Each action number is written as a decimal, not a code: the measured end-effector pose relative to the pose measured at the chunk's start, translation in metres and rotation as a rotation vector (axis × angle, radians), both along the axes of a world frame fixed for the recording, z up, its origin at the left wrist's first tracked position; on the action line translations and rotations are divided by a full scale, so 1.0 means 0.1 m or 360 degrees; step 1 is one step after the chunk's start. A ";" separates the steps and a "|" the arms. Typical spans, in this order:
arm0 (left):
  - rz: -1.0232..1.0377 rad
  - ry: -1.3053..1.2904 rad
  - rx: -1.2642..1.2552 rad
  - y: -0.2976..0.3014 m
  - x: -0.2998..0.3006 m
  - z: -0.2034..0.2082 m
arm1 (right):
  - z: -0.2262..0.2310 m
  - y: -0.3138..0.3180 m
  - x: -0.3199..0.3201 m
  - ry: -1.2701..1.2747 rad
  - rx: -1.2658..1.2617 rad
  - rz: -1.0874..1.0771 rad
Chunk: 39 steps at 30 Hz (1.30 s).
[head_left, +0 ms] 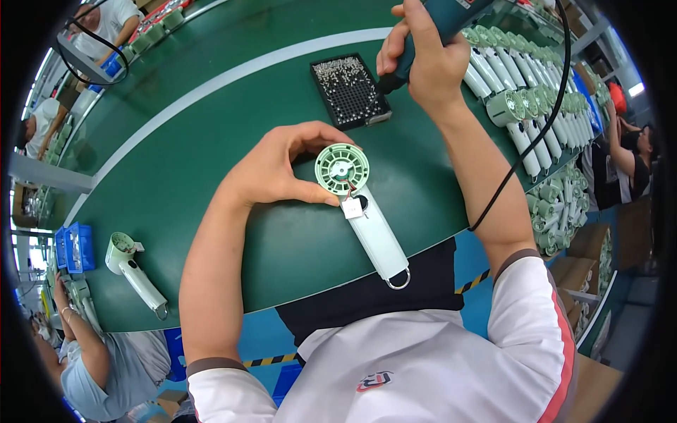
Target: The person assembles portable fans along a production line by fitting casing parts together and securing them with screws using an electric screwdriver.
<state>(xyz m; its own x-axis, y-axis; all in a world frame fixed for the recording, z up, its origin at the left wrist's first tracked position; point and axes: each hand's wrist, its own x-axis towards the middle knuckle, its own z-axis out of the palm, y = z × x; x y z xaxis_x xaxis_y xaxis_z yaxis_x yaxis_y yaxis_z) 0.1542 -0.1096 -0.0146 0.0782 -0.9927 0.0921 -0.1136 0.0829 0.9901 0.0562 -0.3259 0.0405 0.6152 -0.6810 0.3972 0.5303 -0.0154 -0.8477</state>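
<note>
My left hand [282,162] is wrapped round the round head of a pale green handheld fan [377,236] lying on the green table. The fan's open head faces up, with a motor hub, red and dark wires and a small white square tag at its neck. A metal loop sits at the handle's near end. My right hand [438,63], raised at the upper right, grips a dark teal electric screwdriver [446,20]. Its tip points down-left at the right edge of a black screw tray [352,116], which holds many small silver screws.
Another fan body [141,278] lies at the left of the table. Rows of similar fans [532,106] stand stacked at the right, with more piled below. A black cable [539,130] hangs past my right forearm. Blue bins [79,247] sit at the left edge. Other people work around the benches.
</note>
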 end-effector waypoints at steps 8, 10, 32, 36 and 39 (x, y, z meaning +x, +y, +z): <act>0.0027 -0.0002 0.0008 -0.01 0.00 -0.01 | -0.06 -0.01 0.08 -0.0022 -0.0020 -0.0012; 0.0030 -0.0004 0.0016 0.00 0.00 -0.01 | -0.06 0.00 0.07 -0.0039 -0.0032 -0.0002; 0.0016 -0.0024 0.0070 0.00 0.02 0.00 | -0.09 0.09 0.08 0.0205 -0.0446 -0.0022; 0.0012 -0.0027 0.0060 0.00 0.02 -0.01 | -0.05 0.13 0.07 0.0125 -0.0316 0.0007; 0.0011 -0.0008 0.0075 0.00 0.02 -0.02 | -0.07 0.12 0.07 0.0142 -0.0293 -0.0003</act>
